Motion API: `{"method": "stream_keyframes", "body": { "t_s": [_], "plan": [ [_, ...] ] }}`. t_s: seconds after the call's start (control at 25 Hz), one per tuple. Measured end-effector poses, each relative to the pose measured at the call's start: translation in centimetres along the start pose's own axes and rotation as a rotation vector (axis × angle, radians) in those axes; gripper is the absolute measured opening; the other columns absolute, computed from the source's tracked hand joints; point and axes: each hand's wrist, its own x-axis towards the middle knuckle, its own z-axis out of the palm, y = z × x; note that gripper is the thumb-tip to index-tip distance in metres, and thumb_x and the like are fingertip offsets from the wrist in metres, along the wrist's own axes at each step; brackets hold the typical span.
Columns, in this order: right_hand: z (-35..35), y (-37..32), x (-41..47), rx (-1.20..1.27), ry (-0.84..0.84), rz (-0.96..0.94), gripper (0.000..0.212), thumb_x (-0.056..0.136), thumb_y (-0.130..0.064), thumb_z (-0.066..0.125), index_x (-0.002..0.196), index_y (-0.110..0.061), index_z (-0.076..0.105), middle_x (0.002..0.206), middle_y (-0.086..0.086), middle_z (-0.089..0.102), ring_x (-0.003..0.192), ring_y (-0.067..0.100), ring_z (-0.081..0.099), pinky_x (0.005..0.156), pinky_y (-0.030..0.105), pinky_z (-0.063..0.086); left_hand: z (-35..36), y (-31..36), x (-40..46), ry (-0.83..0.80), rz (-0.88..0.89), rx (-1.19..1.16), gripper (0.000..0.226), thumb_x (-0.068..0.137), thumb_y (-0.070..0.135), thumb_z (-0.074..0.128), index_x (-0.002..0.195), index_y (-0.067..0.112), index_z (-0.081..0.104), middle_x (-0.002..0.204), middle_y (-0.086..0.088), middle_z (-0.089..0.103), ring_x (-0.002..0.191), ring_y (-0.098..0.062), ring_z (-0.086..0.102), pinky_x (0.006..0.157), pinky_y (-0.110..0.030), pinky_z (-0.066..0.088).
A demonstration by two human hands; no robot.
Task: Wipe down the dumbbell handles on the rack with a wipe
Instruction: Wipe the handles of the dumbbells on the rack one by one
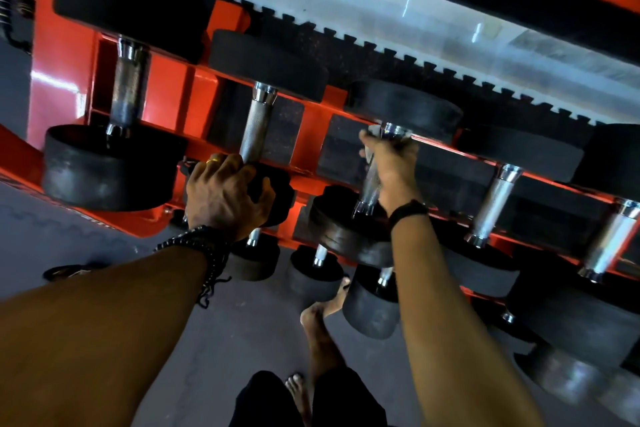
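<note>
The red rack [166,87] fills the upper view, its shelves carrying black rubber-ended dumbbells with bright knurled handles. On the top shelf, the dumbbell at the rack's left post [114,163] is the largest; the next one along [258,121] has its near end under the left hand [227,192], whose fingers [221,166] are curled over that black end, a gold ring [214,160] showing on one finger and dark beaded bracelets [204,246] on the wrist. Further right along the same shelf, the right hand [389,163] grips the upper part of the third dumbbell's handle [372,180], fingers wrapped round it with a pale wipe [375,131] pinched against the metal just below the far head. A black band [408,213] sits on that wrist. Two more handles [491,204] stand to the right of it on the shelf. Smaller dumbbells [311,274] sit on the shelf below. Beneath the rack lie grey floor mats [69,236], with the person's bare feet [313,322] near the rack's base.
</note>
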Motion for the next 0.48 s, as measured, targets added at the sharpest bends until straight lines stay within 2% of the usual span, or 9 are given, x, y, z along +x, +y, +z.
{"method": "stream_keyframes", "body": {
  "t_s": [0.08, 0.12, 0.2, 0.24, 0.32, 0.4, 0.48],
  "plan": [
    [-0.8, -0.4, -0.3, 0.061, 0.012, 0.018, 0.027, 0.078, -0.016, 0.08, 0.088, -0.008, 0.056, 0.081, 0.006, 0.063, 0.077, 0.021, 0.061, 0.079, 0.031, 0.051, -0.1, 0.0, 0.0, 0.008, -0.002, 0.015, 0.035, 0.084, 0.037, 0.055, 0.07, 0.008, 0.069, 0.072, -0.011, 0.061, 0.07, -0.036, 0.057, 0.063, -0.041, 0.047],
    [-0.8, 0.0, -0.9, 0.012, 0.068, -0.054, 0.025, 0.079, -0.019, 0.078, 0.089, -0.011, 0.057, 0.086, 0.003, 0.065, 0.084, 0.021, 0.063, 0.083, 0.032, 0.051, -0.1, 0.0, 0.0, 0.0, -0.005, 0.02, 0.035, 0.084, 0.037, 0.055, 0.07, 0.008, 0.069, 0.072, -0.011, 0.061, 0.07, -0.036, 0.057, 0.063, -0.041, 0.046],
    [-0.1, 0.6, -2.4, 0.042, 0.171, -0.093, 0.029, 0.085, -0.025, 0.07, 0.106, -0.006, 0.061, 0.102, 0.007, 0.069, 0.097, 0.024, 0.065, 0.091, 0.033, 0.051, -0.2, -0.2, 0.1, -0.002, -0.006, 0.023, 0.035, 0.084, 0.037, 0.055, 0.07, 0.008, 0.068, 0.073, -0.011, 0.06, 0.071, -0.036, 0.057, 0.063, -0.04, 0.046],
    [0.0, 0.5, -2.2, 0.084, 0.218, -0.064, 0.026, 0.089, -0.022, 0.067, 0.107, -0.004, 0.061, 0.106, 0.012, 0.068, 0.1, 0.027, 0.064, 0.094, 0.035, 0.05, -0.2, -0.1, 0.1, -0.001, -0.004, 0.02, 0.035, 0.084, 0.037, 0.055, 0.07, 0.008, 0.068, 0.073, -0.011, 0.061, 0.071, -0.036, 0.057, 0.064, -0.04, 0.047],
    [-0.6, -0.3, -1.3, 0.114, 0.214, -0.03, 0.006, 0.092, -0.006, 0.061, 0.094, -0.009, 0.055, 0.099, 0.013, 0.065, 0.097, 0.027, 0.061, 0.101, 0.037, 0.047, -0.2, 0.1, 0.0, 0.013, 0.003, 0.012, 0.035, 0.084, 0.037, 0.054, 0.069, 0.009, 0.068, 0.073, -0.011, 0.061, 0.071, -0.036, 0.057, 0.064, -0.04, 0.047],
    [-1.5, 0.0, -1.5, 0.148, 0.203, -0.059, 0.014, 0.092, 0.001, 0.058, 0.093, -0.013, 0.057, 0.095, 0.005, 0.064, 0.094, 0.017, 0.06, 0.098, 0.031, 0.048, -0.2, 0.0, 0.1, 0.005, 0.001, 0.004, 0.036, 0.085, 0.038, 0.053, 0.068, 0.009, 0.068, 0.072, -0.011, 0.06, 0.071, -0.036, 0.057, 0.064, -0.04, 0.047],
    [-2.3, 1.6, -2.4, 0.114, 0.25, -0.217, 0.023, 0.088, 0.01, 0.058, 0.081, -0.01, 0.064, 0.079, 0.003, 0.062, 0.078, 0.003, 0.06, 0.081, 0.02, 0.052, -0.3, 0.0, 0.2, -0.015, -0.009, 0.001, 0.036, 0.084, 0.037, 0.053, 0.067, 0.009, 0.067, 0.07, -0.01, 0.058, 0.07, -0.036, 0.057, 0.064, -0.04, 0.045]
  ]
}}
